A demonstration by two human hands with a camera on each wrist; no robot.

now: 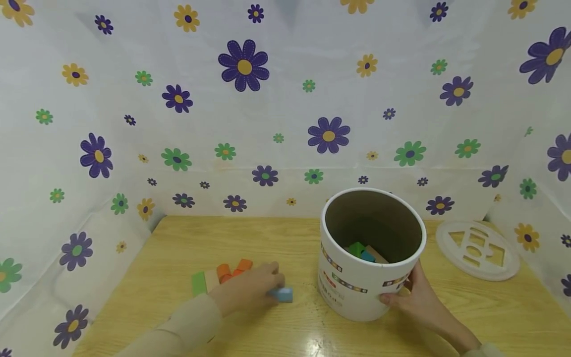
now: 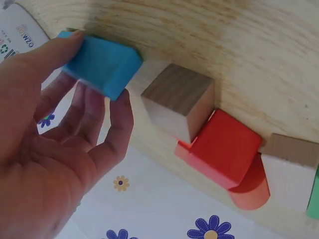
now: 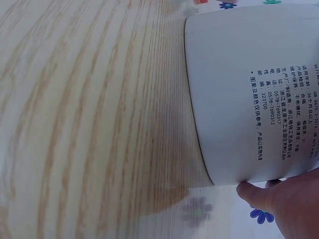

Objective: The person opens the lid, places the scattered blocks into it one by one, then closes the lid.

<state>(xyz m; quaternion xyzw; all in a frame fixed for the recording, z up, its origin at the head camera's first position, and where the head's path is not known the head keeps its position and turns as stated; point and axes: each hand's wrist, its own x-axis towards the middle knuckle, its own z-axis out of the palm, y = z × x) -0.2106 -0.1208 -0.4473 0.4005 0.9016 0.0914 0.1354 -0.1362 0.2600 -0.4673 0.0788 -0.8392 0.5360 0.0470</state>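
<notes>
A: Left hand point(image 1: 252, 286)?
B: Pinching one blue block point(image 1: 284, 295), well in from table's point(image 1: 276, 238) left edge.
A: Right hand point(image 1: 418, 300)?
B: Spread against one white bucket point(image 1: 363, 305).
A: Outward?
B: Two wooden blocks point(image 2: 177, 89), one green block point(image 1: 199, 283) nearer that edge; one cut-out disc point(image 1: 486, 267), far right corner.

The broadest passage ran along the table's point(image 1: 232, 235) back edge, from its left back corner to the white bucket point(image 1: 352, 303), with flowered cloth point(image 1: 285, 109) standing behind it. Nearer the left edge, a green block point(image 1: 199, 283) and orange blocks point(image 1: 224, 271) stood in the way, as did the left hand point(image 1: 252, 286) beside them. A shorter stretch of bare wood lay between the blue block point(image 1: 284, 295) it held and the bucket. The right hand point(image 1: 419, 300) obstructed the bucket's right side; toward the right back corner, a white cut-out disc point(image 1: 476, 240) lay flat. From above, the bucket's mouth gave free entry.
</notes>
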